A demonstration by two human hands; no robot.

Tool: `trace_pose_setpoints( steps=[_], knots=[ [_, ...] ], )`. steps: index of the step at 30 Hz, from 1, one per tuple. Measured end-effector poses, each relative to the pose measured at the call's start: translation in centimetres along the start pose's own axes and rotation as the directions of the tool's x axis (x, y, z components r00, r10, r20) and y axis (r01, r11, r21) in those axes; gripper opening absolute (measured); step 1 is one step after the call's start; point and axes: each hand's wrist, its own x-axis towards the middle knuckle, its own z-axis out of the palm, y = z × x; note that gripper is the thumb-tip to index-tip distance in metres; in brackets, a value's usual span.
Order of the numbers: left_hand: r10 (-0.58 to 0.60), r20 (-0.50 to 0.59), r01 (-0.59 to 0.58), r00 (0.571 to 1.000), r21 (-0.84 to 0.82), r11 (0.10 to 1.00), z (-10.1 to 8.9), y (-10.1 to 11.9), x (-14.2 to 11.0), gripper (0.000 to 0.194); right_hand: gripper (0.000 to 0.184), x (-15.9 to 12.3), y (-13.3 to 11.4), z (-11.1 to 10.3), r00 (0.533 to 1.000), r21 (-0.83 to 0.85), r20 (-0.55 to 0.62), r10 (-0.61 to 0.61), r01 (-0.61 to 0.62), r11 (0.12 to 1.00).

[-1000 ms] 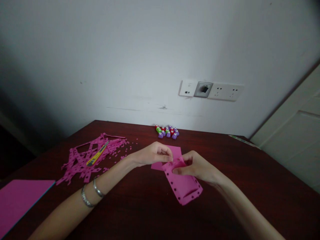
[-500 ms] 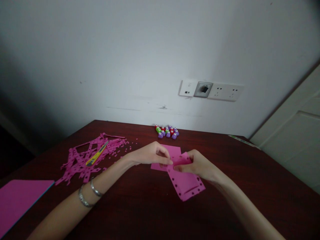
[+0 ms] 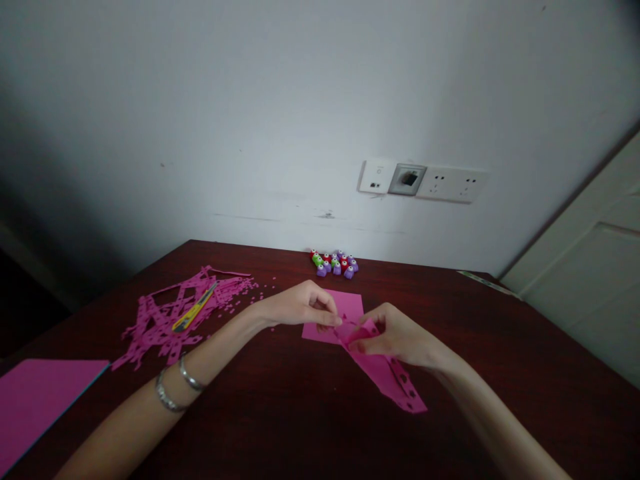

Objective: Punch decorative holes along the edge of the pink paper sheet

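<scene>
Above the dark red-brown wooden desk (image 3: 280,427), the left hand (image 3: 305,305) and right hand (image 3: 400,333), fingers nearly closed, pinch the pink punched paper piece (image 3: 377,370) near its upper end, seemingly to steady it while leaving its lower end free.

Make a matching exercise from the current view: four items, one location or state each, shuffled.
1. Yellow cutter
2. Colorful small punches
3. Punched pink sheet
4. Large pink sheet

A. Clustered near the wall
B. At the picture's lower left, blue along one edge
C. Lying on the pink scraps
D. Held by left hand and right hand

Pairs: 1-C, 2-A, 3-D, 4-B
</scene>
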Motion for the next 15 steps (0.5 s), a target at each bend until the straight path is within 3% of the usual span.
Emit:
trace_pose_setpoints(
  steps=[4, 9, 12, 15],
  knots=[
    [-0.002, 0.026, 0.001, 1.0, 0.004, 1.0, -0.01, 0.27, -0.02, 0.022, 0.022, 0.01, -0.14, 0.0, 0.999, 0.005, -0.038, 0.015, -0.015, 1.0],
    [0.028, -0.066, -0.025, 0.997, 0.053, 0.998, 0.07, 0.5, -0.02, 0.026, 0.024, 0.18, -0.55, -0.17, 0.969, 0.093, -0.244, 0.033, -0.01, 0.996],
    [0.064, -0.055, -0.055, 0.996, 0.149, 0.987, 0.32, 0.22, 0.1, 0.024, 0.026, 0.29, -0.7, -0.25, 0.932, 0.116, -0.362, 0.021, 0.022, 0.993],
    [0.108, -0.091, -0.087, 0.99, 0.203, 0.975, 0.53, -0.26, 0.33, 0.025, 0.025, 0.47, -0.62, -0.19, 0.923, 0.139, -0.384, 0.004, 0.054, 0.989]
  ],
)
